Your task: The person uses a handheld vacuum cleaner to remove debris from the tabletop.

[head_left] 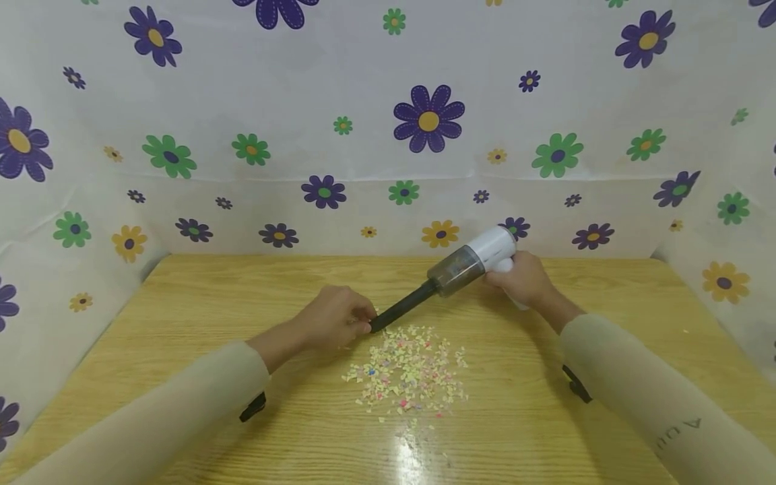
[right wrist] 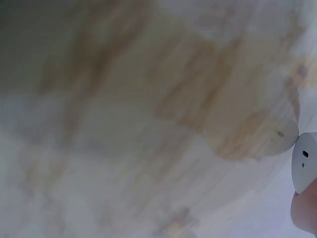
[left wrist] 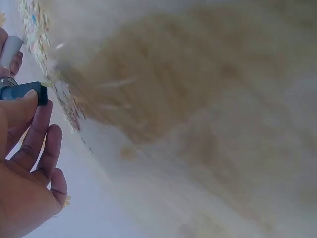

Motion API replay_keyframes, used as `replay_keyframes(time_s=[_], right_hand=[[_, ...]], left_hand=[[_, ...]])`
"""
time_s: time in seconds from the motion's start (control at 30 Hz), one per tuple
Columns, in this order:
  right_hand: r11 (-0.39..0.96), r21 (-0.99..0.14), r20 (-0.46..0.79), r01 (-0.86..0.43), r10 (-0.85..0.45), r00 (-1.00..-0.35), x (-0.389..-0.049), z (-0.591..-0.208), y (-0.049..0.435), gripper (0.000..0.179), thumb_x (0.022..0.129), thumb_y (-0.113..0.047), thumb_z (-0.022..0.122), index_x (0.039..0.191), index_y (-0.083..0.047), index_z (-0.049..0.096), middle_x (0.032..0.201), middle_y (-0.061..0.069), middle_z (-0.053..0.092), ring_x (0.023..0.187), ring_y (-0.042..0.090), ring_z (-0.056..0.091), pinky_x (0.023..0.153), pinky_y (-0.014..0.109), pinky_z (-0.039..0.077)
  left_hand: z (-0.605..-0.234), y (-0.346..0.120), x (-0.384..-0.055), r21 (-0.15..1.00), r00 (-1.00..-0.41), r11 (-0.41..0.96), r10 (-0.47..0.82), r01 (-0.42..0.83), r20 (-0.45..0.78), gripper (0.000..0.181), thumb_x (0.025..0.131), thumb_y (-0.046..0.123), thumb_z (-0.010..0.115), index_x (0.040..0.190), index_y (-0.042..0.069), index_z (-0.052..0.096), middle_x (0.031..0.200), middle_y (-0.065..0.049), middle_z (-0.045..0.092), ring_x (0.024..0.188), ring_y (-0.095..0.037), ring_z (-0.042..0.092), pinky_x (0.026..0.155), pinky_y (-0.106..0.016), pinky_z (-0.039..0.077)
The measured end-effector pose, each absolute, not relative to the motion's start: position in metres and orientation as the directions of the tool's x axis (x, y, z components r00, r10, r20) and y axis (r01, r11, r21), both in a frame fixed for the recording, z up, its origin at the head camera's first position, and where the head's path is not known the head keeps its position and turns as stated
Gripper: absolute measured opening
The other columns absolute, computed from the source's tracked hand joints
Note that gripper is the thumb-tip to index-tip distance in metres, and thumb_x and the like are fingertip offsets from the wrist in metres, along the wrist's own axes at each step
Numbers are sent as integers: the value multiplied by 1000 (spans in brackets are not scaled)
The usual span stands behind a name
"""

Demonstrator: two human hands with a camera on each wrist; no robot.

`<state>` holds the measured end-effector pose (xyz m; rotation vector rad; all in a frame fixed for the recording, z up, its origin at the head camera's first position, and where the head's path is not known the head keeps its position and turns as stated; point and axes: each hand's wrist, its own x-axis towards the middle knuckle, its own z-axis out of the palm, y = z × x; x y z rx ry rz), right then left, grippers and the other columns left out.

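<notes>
My right hand [head_left: 526,277] grips the handle of a white handheld vacuum cleaner [head_left: 494,248] with a clear grey dust cup [head_left: 456,269]. Its long black nozzle [head_left: 403,308] slants down to the left. My left hand [head_left: 330,316] pinches the nozzle's tip; in the left wrist view, the thumb lies on the dark tip [left wrist: 42,94] while the other fingers curl loosely below. Just in front of the tip, small paper scraps [head_left: 412,370], mostly yellow with some pink and blue, lie scattered on the table. The right wrist view catches only the handle's white end [right wrist: 304,161] and part of the hand.
The wooden table [head_left: 242,296] has a light glare near its front. A white cloth [head_left: 364,67] with purple, green and yellow flowers hangs behind it and along both sides. Black wrist straps [head_left: 253,407] show below the sleeves.
</notes>
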<state>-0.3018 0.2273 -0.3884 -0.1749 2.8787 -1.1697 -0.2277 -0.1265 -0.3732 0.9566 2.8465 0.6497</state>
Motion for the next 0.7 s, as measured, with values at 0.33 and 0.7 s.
replay_keyframes(time_s=[0.33,0.7], right_hand=[[719,-692,29,-68,-66,-997,-303,-389,227,34,81,-24,70,100,2,61,83,13,65,69,20,57,57,27,50],[750,-661,-15,19,12,-1000,-303,-387,224,46,81,-32,68,108,4,60,95,19,66,78,26,61,62,29,53]], left_hand=[[-373,-125,-249,382,-841,765,538,519,66,15,90,10,71,104,7,77,99,-4,77,98,-24,72,97,-48,52],[-375,-126,-268,348,-834,766,542,540,100,15,90,10,71,104,8,77,100,-5,77,95,-24,73,94,-47,53]])
